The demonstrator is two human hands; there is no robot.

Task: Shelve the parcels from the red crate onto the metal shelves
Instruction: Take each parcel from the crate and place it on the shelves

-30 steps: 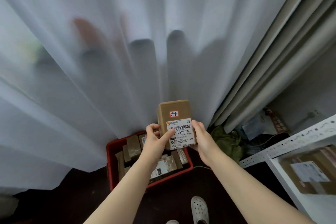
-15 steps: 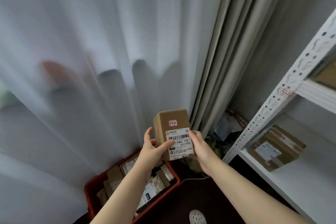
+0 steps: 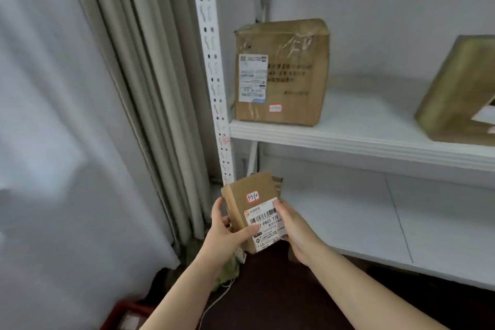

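Note:
I hold a small brown cardboard parcel (image 3: 251, 201) with a white barcode label and a red-edged sticker, up in front of the white metal shelves (image 3: 348, 139). My left hand (image 3: 227, 230) grips its left side with the thumb across the label. My right hand (image 3: 292, 225) grips its right edge. The parcel hangs just left of the lower shelf board (image 3: 361, 222), near the perforated upright (image 3: 214, 88). Only a corner of the red crate (image 3: 128, 313) shows at the bottom left.
A large taped brown box (image 3: 281, 72) stands on the upper shelf at its left end. Another brown box (image 3: 460, 94) leans at the right edge. Beige and white curtains (image 3: 107, 88) hang at the left. A white cable lies on the dark floor.
The view has swung right from the curtain and crate to the shelves. Both hands have carried the parcel along, and it now sits in front of the lower shelf's left end.

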